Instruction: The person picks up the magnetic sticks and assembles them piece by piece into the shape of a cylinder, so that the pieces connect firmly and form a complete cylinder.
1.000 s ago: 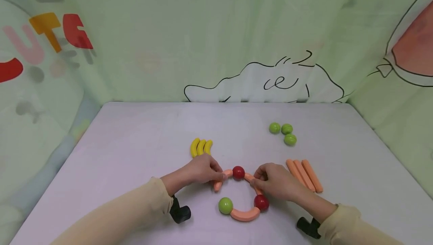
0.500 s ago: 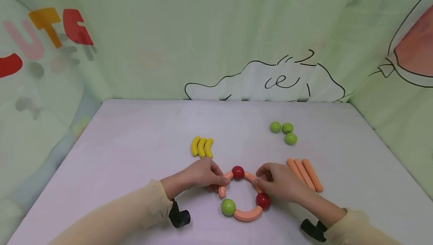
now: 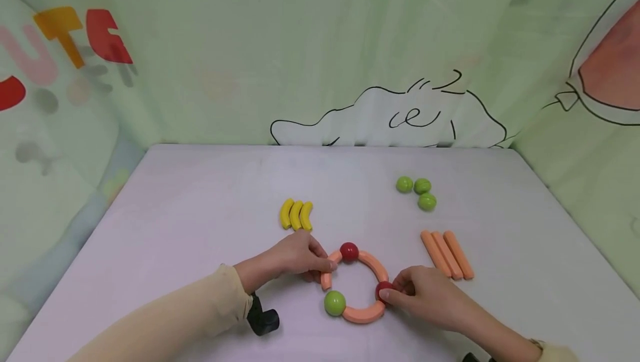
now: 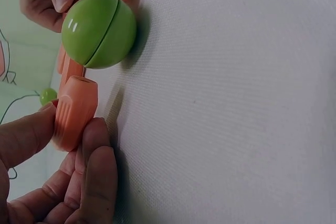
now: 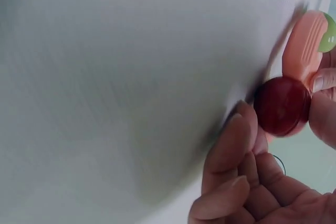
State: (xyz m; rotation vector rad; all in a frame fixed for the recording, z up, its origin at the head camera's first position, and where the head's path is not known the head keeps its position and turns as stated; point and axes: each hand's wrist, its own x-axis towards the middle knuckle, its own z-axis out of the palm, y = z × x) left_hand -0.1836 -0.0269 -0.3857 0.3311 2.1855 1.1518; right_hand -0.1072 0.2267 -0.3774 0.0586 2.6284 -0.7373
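Curved orange pieces and coloured balls form a ring on the table. My left hand [image 3: 300, 253] pinches the ring's left curved orange piece [image 4: 76, 106] between thumb and fingers. Its lower end points at the green ball [image 3: 335, 303], with a small gap between them. On the right side, my right hand [image 3: 431, 298] holds a red ball [image 5: 282, 106] with thumb and fingertips. Another red ball [image 3: 349, 251] tops the ring, and a curved orange piece [image 3: 375, 265] runs from it to the held ball. A further curved orange piece [image 3: 364, 314] closes the bottom.
Several small yellow bananas [image 3: 296, 215] lie side by side beyond my left hand. Green balls [image 3: 422, 186] sit in a cluster at the back right. Straight orange sticks [image 3: 446, 255] lie just beyond my right hand. A printed curtain [image 3: 320, 45] stands behind the table.
My right hand has left the right curved orange piece and moved down to the red ball. The left curved orange piece has turned, its lower end swinging rightward above the green ball.
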